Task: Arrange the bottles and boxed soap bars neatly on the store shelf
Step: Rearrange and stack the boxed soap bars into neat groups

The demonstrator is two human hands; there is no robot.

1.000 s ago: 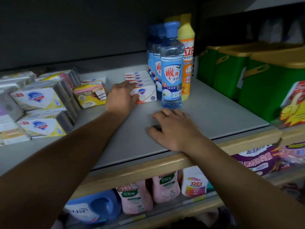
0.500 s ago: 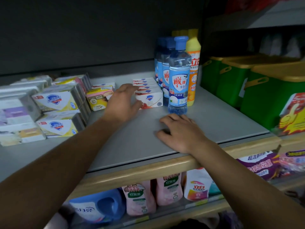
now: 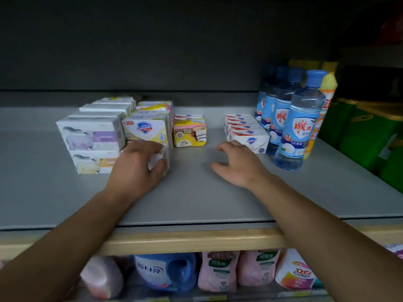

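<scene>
Shelf (image 3: 196, 192) of grey board with a pale wooden front edge carries everything we are sorting. Our left hand (image 3: 137, 168) reaches to about 10 o'clock and rests against the lower box of the yellow-and-white soap stack (image 3: 148, 131); its fingers are curled over that box's front corner, gripping it. Touching that stack on its 9 o'clock side stands a two-high pile of white and lilac soap boxes (image 3: 91, 138), with more rows of the same behind it. Just beside the stack at 3 o'clock sits a small yellow and pink box (image 3: 189, 132), upright and apart from our hand.

Our right hand (image 3: 237, 166) lies at about 1 o'clock, fingers spread and loosely bent, the tips down on the bare shelf and holding nothing. Its fingertips are very near the front of the row of white soap boxes (image 3: 246, 131), which runs back toward 12 o'clock in a single file; we cannot tell whether they touch it. Against that row's 3 o'clock side stand the blue bottles (image 3: 298, 127), upright in a line front to back, and a yellow bottle (image 3: 327, 101) stands just behind the nearest of them. Farther toward 3 o'clock are green tubs (image 3: 362, 136) with yellow lids.

Below the shelf, a blue jug (image 3: 165, 271) and pink pouches (image 3: 218, 271) stand in a row.
</scene>
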